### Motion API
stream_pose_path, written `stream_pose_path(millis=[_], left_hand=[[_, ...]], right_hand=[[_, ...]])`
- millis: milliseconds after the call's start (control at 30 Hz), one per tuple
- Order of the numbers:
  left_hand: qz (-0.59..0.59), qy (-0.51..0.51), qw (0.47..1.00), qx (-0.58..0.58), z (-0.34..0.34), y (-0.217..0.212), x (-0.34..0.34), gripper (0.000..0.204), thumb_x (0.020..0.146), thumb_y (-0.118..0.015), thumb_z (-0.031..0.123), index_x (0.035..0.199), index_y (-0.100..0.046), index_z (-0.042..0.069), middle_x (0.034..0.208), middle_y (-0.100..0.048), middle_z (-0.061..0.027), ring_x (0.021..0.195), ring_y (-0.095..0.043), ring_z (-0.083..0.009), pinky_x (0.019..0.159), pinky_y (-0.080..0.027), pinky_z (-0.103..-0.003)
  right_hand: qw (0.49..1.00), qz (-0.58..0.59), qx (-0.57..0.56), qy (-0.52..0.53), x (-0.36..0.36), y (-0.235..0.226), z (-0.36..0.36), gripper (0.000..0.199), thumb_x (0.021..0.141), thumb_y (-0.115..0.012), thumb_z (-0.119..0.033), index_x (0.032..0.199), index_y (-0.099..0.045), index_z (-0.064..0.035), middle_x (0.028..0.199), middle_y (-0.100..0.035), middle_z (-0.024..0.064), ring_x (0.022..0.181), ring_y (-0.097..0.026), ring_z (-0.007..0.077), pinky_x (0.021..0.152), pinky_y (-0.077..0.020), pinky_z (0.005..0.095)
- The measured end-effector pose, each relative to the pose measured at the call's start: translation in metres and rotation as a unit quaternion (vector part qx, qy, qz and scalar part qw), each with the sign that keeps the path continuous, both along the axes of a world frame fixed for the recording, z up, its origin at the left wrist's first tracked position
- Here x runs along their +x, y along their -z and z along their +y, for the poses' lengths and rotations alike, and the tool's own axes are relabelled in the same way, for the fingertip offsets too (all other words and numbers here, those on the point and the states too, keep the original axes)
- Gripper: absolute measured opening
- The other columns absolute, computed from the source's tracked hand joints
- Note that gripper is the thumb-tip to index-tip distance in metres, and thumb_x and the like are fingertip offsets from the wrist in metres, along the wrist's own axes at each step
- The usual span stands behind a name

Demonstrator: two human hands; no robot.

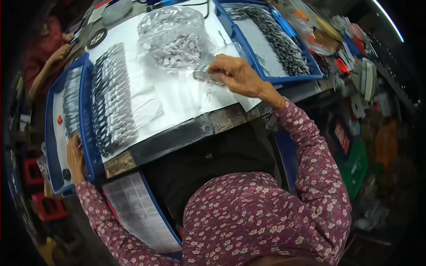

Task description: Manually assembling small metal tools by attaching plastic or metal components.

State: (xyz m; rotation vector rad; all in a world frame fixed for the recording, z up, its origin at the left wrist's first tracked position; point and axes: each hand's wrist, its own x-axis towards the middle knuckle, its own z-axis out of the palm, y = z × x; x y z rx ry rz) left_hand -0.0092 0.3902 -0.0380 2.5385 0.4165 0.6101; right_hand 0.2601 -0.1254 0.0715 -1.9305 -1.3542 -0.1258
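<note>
My right hand (238,76) is over the white sheet on the table, thumb and fingers pinched on the edge of a clear plastic bag (171,26). Inside that bag lies a heap of small white and grey parts (181,51). My left hand (75,158) reaches into the left blue tray (54,166), its fingers curled at the near end of a row of small grey parts (72,102). What those fingers hold is hidden. Beside this tray, long rows of black and whitish small parts (113,99) lie closely packed on the table.
At the back right, another blue tray (278,80) holds many dark slender parts. A roll of tape (96,38) lies at the back left, near another person's hands (60,52). A compartment box (137,204) sits below the table edge. Clutter fills the right side.
</note>
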Motion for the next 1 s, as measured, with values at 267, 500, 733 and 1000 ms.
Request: stream_pose_path(millis=[267, 500, 733, 1000], left_hand=[[0.089, 0.000, 0.972, 0.218, -0.020, -0.036, 0.010, 0.030, 0.073, -0.061, -0.003, 0.102, -0.053, -0.001, 0.078, -0.055, -0.0125, 0.063, -0.053, -0.0245, 0.060, -0.043, -0.033], [0.041, -0.028, 0.992, 0.118, -0.040, -0.044, 0.009, 0.017, 0.076, -0.055, -0.002, 0.093, -0.057, -0.004, 0.075, -0.056, -0.0108, 0.062, -0.048, -0.0208, 0.059, -0.041, -0.031], [0.069, -0.067, 0.978, 0.186, -0.045, -0.048, 0.008, 0.024, 0.072, -0.057, -0.006, 0.095, -0.059, -0.003, 0.086, -0.062, -0.0129, 0.074, -0.057, -0.0247, 0.066, -0.045, -0.033], [0.046, -0.083, 0.984, 0.149, -0.042, -0.045, 0.006, 0.021, 0.079, -0.056, 0.002, 0.099, -0.058, -0.002, 0.088, -0.060, -0.0181, 0.080, -0.058, -0.0309, 0.072, -0.045, -0.036]], right_hand=[[0.971, 0.164, 0.033, 0.170, 0.079, -0.016, -0.072, 0.017, 0.073, -0.059, -0.011, 0.081, -0.064, 0.0029, 0.066, -0.059, 0.0026, 0.058, -0.050, 0.0063, 0.052, -0.0411, 0.0219], [0.938, -0.056, -0.231, 0.251, 0.194, 0.030, -0.071, 0.025, 0.066, -0.055, -0.016, 0.083, -0.062, 0.0016, 0.071, -0.061, 0.0163, 0.065, -0.059, 0.0268, 0.056, -0.0455, 0.0372], [0.907, -0.063, -0.239, 0.341, 0.213, 0.056, -0.057, 0.023, 0.070, -0.055, -0.018, 0.087, -0.053, -0.0022, 0.093, -0.058, 0.0214, 0.089, -0.055, 0.0402, 0.072, -0.0443, 0.0467], [0.909, -0.106, -0.221, 0.337, 0.212, 0.065, -0.050, 0.017, 0.072, -0.058, -0.017, 0.080, -0.054, -0.0021, 0.087, -0.059, 0.0188, 0.080, -0.057, 0.0396, 0.065, -0.0456, 0.0458]])
